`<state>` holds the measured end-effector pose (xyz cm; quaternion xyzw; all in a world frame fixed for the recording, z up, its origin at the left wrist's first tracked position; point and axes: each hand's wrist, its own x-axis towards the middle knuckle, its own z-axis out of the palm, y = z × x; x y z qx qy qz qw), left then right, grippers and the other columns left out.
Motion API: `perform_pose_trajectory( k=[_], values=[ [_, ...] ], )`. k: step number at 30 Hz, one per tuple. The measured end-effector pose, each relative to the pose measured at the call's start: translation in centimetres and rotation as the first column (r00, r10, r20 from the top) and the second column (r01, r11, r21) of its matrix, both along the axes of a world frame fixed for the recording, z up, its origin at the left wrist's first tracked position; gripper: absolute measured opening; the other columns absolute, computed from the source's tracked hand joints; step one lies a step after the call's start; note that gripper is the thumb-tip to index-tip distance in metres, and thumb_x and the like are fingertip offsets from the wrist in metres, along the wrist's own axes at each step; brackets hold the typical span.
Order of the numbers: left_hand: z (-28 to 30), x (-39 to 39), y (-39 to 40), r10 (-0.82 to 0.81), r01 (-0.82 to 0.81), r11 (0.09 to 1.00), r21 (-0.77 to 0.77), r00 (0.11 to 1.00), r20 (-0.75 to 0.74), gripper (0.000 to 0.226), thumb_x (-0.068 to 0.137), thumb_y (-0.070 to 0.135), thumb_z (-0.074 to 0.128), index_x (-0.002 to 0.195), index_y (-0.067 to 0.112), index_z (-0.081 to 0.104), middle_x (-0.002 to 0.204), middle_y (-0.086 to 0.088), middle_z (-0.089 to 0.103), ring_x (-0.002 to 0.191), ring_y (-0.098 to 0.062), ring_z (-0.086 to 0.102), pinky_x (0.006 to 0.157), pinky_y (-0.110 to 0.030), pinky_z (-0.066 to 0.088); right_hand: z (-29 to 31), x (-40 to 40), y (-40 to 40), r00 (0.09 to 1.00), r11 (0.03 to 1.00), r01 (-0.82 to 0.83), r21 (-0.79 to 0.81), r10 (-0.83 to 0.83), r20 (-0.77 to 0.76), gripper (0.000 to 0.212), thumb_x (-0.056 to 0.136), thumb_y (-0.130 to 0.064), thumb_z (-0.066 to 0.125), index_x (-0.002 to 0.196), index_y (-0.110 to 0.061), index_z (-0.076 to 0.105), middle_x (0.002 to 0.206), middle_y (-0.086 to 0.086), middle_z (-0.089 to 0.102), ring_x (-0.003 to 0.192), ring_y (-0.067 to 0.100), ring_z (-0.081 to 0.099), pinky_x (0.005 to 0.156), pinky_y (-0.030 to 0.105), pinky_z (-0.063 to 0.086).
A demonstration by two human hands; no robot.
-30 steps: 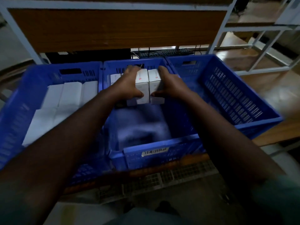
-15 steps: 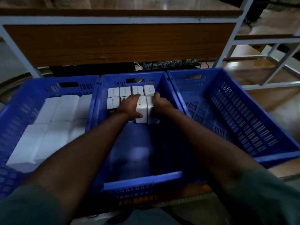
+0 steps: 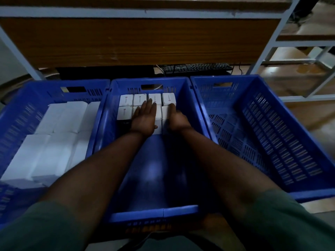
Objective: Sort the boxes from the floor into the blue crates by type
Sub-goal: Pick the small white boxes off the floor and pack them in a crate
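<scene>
At the middle crate's (image 3: 154,212) far end, left hand (image 3: 144,120) lies flat on small boxes (image 3: 139,99); right hand (image 3: 176,118) seemingly presses flat too.

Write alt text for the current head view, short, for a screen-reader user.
A person's left hand and right hand press flat on small white boxes packed at the far end of the middle blue crate. The left crate holds larger white boxes; the right crate shows no boxes. A keyboard lies behind.
</scene>
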<state>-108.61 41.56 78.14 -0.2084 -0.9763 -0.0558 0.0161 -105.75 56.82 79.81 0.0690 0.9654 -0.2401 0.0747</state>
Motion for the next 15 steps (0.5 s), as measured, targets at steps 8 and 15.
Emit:
perform_pose_trajectory(
  k=[8,15],
  values=[
    [-1.0,-0.3,0.7,-0.056,0.049,0.995,-0.09,0.995,-0.077,0.107,0.084,0.025,0.077,0.16,0.007,0.004,0.168,-0.013,0.003,0.155,-0.031,0.004,0.125,-0.046,0.006,-0.7,-0.2,0.3,0.995,0.992,0.003,0.129,0.01,-0.103,0.064,0.106,-0.019,0.042,0.162,-0.016,0.011,0.149,0.026,0.033,0.12,0.044,0.054,0.095,0.047,0.048],
    [-1.3,-0.5,1.1,-0.032,0.024,0.995,-0.096,0.996,-0.08,0.112,0.079,0.016,0.079,0.16,0.009,0.002,0.168,-0.011,0.0,0.155,-0.029,0.001,0.126,-0.043,0.004,-2.1,-0.5,0.0,0.99,0.983,-0.006,-0.184,-0.02,-0.139,0.09,0.094,-0.003,0.057,0.162,-0.01,-0.002,0.168,0.019,-0.014,0.15,0.043,0.022,0.122,0.045,0.027]
  ],
)
